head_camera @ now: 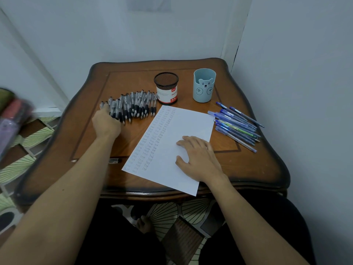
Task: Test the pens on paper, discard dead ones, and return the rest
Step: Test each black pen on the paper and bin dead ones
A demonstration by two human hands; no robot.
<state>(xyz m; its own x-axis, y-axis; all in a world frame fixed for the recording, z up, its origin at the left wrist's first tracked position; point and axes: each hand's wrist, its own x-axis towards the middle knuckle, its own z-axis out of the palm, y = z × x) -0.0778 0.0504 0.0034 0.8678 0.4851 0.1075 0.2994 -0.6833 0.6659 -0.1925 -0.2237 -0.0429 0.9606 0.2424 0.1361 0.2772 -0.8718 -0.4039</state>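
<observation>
Plainly, the right hand [198, 157] is laid flat on the sheet of paper [183, 127], its fingers straight and slightly spread; nothing is gripped by it. The paper is set at a slant on the wooden table [248, 169], its near corner hanging just past the front edge, and columns of small handwritten marks are seen down its left side. The left hand [106, 121] is stretched to the left end of a row of black-grip pens [137, 106], which are laid side by side on the table beyond the paper's left edge. Only the back of that hand is shown; its fingers are bent down over the outermost pens and touch them, but whether one is pinched cannot be told. A black mesh holder [166, 87] is stood upright just right of the row, and a pale blue cup with a bear face [204, 85] is stood farther right. A loose heap of blue pens [236, 125] is spread right of the paper. One dark pen [115, 160] is partly hidden beside the left forearm
</observation>
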